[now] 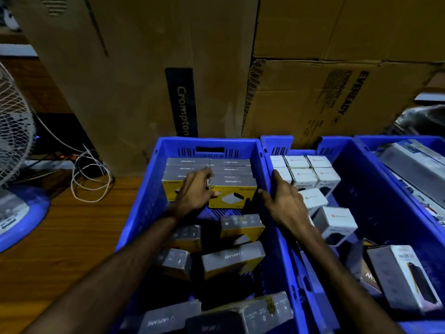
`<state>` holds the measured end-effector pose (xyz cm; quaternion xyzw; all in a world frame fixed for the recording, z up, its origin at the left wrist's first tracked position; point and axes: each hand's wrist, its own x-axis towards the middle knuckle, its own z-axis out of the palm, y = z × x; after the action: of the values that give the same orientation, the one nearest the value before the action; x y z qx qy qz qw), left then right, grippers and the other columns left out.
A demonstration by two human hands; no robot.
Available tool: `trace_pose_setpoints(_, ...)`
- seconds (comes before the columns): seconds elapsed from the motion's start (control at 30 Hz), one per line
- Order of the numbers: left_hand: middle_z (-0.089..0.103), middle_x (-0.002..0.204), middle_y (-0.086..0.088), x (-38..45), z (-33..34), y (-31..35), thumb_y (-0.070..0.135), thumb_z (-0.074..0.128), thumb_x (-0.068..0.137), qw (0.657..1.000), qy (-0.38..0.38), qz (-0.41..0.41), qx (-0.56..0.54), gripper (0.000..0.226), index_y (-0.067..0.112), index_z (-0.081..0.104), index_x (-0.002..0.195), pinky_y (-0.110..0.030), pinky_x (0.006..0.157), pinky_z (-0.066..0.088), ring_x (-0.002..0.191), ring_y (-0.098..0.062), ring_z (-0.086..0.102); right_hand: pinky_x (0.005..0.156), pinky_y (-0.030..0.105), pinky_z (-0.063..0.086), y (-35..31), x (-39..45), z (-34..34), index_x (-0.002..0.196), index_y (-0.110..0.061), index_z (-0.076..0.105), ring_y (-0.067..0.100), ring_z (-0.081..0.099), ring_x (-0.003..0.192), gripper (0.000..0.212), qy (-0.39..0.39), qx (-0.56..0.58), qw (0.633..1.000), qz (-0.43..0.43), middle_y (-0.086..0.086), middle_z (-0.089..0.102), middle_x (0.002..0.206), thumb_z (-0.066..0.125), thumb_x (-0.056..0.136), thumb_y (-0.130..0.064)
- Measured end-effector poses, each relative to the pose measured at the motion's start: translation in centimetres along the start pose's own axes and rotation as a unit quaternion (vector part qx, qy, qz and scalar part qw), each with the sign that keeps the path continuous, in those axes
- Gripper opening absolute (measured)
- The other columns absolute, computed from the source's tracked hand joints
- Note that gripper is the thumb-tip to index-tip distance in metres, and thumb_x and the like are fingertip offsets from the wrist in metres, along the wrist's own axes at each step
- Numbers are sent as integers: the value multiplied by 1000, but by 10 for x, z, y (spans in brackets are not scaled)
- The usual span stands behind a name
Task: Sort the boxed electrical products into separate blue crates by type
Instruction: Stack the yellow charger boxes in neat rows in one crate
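Over the middle blue crate (144, 201) we reach with both arms. At its far end, grey-and-yellow boxes (232, 192) stand packed in two neat rows, their grey tops printed with a brand name. Our left hand (196, 192) rests on the left row, fingers curled over the top of the nearest box there and the thumb pressed against the side of the box in the right row; we cannot tell whether it truly grips a box or only steadies the stack. Nearer to us in the same crate, more boxes of the same kind (232, 260) lie loose and tilted at odd angles.

Our right hand (286, 201) lies on the wall between this crate and the next crate to the right (346, 196); its fingers are spread and fairly straight, the forefinger pointing far along the rim, and it holds nothing. In that right crate, small white boxes (302, 173) with a red mark stand in tidy rows at the far end, with two more of them (337, 222) loose just near the hand. Closer to us in that crate lies a taller white box with a dark picture (404, 278). A third blue crate (433, 150) at the far right holds a long pale carton.

Behind the crates stand large brown cardboard cartons (144, 68). On the left, the wooden floor (60, 237) carries a coil of white cable (91, 179) and a fan with a blue base (14, 141).
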<state>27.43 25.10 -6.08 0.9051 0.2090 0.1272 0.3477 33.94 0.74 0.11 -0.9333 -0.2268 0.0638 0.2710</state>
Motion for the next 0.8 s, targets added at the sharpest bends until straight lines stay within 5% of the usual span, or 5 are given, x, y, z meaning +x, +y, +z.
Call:
trace_pose_setpoints(0.33, 52, 96, 3, -8, -1, 2, 31, 84, 81, 997, -51, 13, 58, 62, 30, 34, 116, -33, 69, 42, 85, -18, 55, 98, 50, 44, -2, -2, 0, 153, -14, 34, 42, 54, 124, 62, -1, 0, 1000, -2, 24, 57, 137, 56, 101, -39)
trace_pose_setpoints(0.6, 53, 83, 14, -14, -10, 7, 24, 82, 84, 995, -71, 25, 62, 60, 30, 28, 111, -23, 57, 37, 75, -10, 58, 101, 49, 45, -1, -4, 0, 153, -18, 36, 41, 54, 126, 63, 10, 25, 1000, 10, 22, 57, 141, 57, 100, -44)
trace_pose_setpoints(0.8, 63, 103, -1, -26, -37, 29, 44, 78, 85, 970, -132, -12, 205, 44, 27, 44, 108, -46, 84, 56, 99, -29, 64, 107, 48, 42, 3, -5, 0, 154, -19, 39, 40, 51, 132, 66, 23, 72, 997, 13, 18, 55, 147, 60, 98, -47)
